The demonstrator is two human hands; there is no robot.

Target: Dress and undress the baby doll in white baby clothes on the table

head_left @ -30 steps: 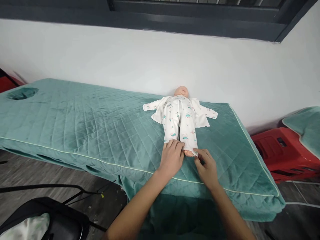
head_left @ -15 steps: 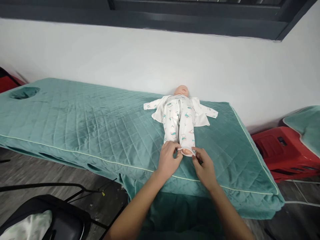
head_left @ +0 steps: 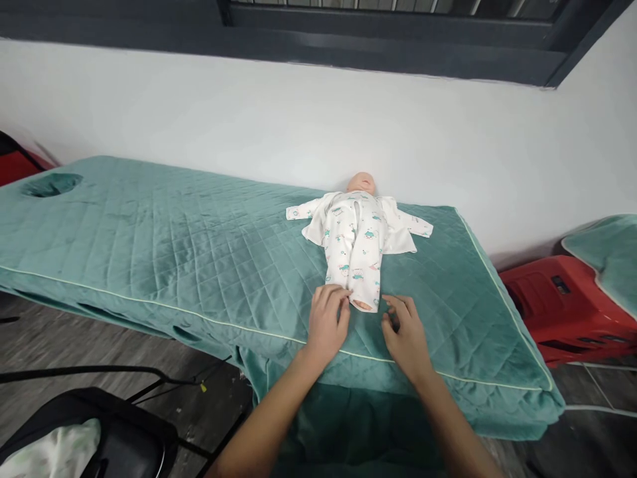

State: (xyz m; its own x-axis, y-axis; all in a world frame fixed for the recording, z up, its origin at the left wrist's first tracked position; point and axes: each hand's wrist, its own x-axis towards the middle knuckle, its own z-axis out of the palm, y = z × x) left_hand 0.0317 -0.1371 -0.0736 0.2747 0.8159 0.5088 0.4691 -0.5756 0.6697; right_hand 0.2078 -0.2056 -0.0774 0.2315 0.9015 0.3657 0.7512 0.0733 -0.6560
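A baby doll [head_left: 361, 182] lies on its back on a teal quilted massage bed [head_left: 174, 252], head toward the white wall. It wears white printed trousers [head_left: 355, 255] over an opened white top [head_left: 398, 229]. A bare foot [head_left: 362, 305] shows at the right trouser cuff. My left hand [head_left: 326, 322] rests on the bed with its fingertips at the left cuff, fingers loosely spread. Just right of the foot, my right hand [head_left: 405, 332] lies apart from the cloth, fingers open and holding nothing.
The bed has a face hole [head_left: 52, 184] at its far left end. A red plastic stool [head_left: 557, 302] stands at the right beside another teal-covered bed [head_left: 607, 252]. A black chair with pale printed cloth [head_left: 60, 451] on it sits at lower left.
Both hands had pinched the right trouser cuff around the foot; they have let go and drawn back slightly toward me, and the trouser legs now lie closer together.
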